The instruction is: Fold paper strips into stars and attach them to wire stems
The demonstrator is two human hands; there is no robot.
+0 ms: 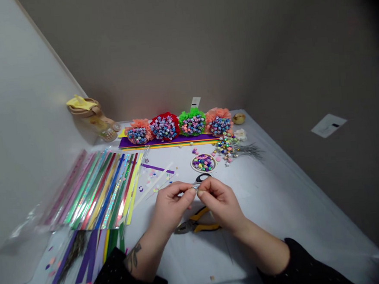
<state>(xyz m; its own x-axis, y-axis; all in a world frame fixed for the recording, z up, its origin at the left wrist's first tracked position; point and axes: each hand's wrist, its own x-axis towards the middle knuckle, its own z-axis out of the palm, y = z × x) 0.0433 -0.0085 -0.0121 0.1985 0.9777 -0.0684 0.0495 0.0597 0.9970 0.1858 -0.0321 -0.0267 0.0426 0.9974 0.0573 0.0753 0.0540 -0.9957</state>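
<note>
My left hand [174,202] and my right hand [221,202] meet over the middle of the table. Thumb and fingers of both pinch a small pale bluish piece [195,187], much of it covered by the fingertips; it is about the size of the folded paper stars nearby. Just behind the fingertips lie black-handled scissors [203,178], partly hidden. Pliers with yellow-and-black grips [195,223] rest on the table below my hands. A round dish [191,164] of colourful paper stars [204,162] stands beyond the scissors. A thin wire [228,247] shows below my right hand.
Shiny coloured paper strips [98,191] cover the left side. Along the back stand several star bouquets [164,127] in crepe paper, by purple sheets [186,139]. Loose stars [225,148] and a bundle of thin wires [250,150] lie back right. A boot-shaped glass [102,124] stands back left.
</note>
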